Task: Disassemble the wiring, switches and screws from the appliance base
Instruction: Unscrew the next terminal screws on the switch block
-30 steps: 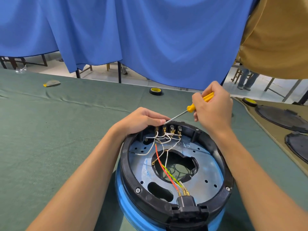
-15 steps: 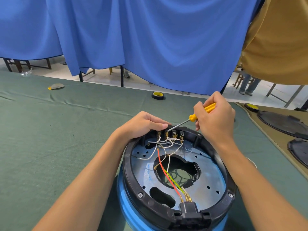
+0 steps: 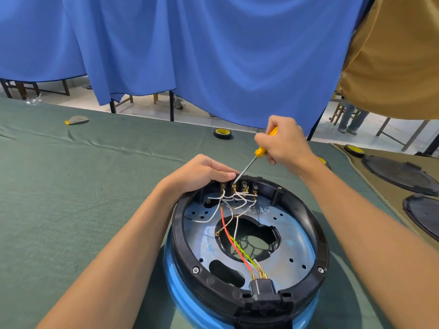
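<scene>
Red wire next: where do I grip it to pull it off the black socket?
Pinch the red wire at its lower end, just above the brass terminal on the black socket, coming from above into the open base. Its upper end looks free, and mid-span it runs against the yellow-green wire.

Hands: two, left hand and right hand.
Yellow-handled screwdriver: one.
Appliance base: one.
Switches in row at far rim: four.
Hex bolts on near rim: two.
Red wire: one.
Green-yellow wire: one.
White wires: several, tangled, exact count unclear.
Black power socket at near rim: one.
Tape rolls, far and far right: two clearly seen.
Black round lids, right: two.
</scene>
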A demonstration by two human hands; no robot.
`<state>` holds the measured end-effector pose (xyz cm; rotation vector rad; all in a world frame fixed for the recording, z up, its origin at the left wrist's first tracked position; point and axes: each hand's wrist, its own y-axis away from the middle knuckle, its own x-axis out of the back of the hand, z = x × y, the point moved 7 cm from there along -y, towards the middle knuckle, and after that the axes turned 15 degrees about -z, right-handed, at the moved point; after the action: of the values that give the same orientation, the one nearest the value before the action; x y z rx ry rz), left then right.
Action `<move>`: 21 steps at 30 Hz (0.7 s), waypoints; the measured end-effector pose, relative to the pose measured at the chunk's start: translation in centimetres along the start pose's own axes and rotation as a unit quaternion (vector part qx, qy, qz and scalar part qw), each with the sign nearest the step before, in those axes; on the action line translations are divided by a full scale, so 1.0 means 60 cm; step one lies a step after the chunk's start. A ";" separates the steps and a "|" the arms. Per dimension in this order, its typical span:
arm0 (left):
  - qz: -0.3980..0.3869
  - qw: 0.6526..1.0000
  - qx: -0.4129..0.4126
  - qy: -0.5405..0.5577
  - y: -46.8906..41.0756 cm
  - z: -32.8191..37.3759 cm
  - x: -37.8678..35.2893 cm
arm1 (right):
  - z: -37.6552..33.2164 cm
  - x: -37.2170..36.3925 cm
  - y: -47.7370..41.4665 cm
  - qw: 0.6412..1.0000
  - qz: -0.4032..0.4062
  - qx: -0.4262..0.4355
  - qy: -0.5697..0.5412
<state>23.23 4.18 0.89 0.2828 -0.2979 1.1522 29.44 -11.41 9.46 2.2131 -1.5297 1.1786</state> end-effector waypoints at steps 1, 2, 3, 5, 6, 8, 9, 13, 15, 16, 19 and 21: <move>0.000 1.000 0.000 -0.001 0.001 0.001 0.000 | 0.006 -0.010 -0.013 0.999 -0.027 -0.017 -0.019; 0.000 1.000 -0.001 -0.001 0.001 0.002 0.000 | 0.012 -0.020 -0.023 0.997 -0.050 -0.032 -0.039; -0.001 1.000 -0.002 0.003 0.000 0.002 -0.001 | 0.016 -0.028 -0.030 0.995 -0.066 -0.045 -0.057; -0.003 1.000 -0.003 0.011 0.000 0.001 -0.001 | 0.019 -0.032 -0.034 0.994 -0.070 -0.052 -0.073; -0.003 1.000 -0.003 0.013 0.000 0.001 -0.001 | 0.016 -0.029 -0.031 0.995 -0.057 -0.044 -0.071; -0.002 1.000 -0.004 0.015 0.000 0.000 0.000 | 0.006 -0.015 -0.012 0.999 -0.011 -0.014 -0.043; -0.001 1.000 -0.004 0.017 0.000 -0.001 0.001 | 0.003 -0.007 0.003 0.999 0.016 0.005 -0.030; 0.000 1.000 -0.001 0.010 0.000 -0.001 0.000 | -0.002 0.012 0.073 0.992 0.099 0.069 -0.032; 0.004 1.000 0.002 0.007 0.002 0.000 0.000 | 0.000 0.012 0.097 0.989 0.124 0.071 -0.026; 0.005 1.000 0.003 0.006 0.002 0.001 0.000 | 0.003 0.011 0.105 0.988 0.135 0.070 -0.030; 0.009 1.000 0.006 0.006 0.004 0.003 -0.001 | 0.017 0.011 0.110 0.984 0.152 0.062 -0.072; 0.009 1.000 0.007 0.007 0.004 0.003 -0.001 | 0.026 0.012 0.104 0.983 0.152 0.046 -0.087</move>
<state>22.96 4.18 1.06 0.2858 -0.2810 1.1739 24.97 -15.57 7.28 2.2504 -1.9806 1.1819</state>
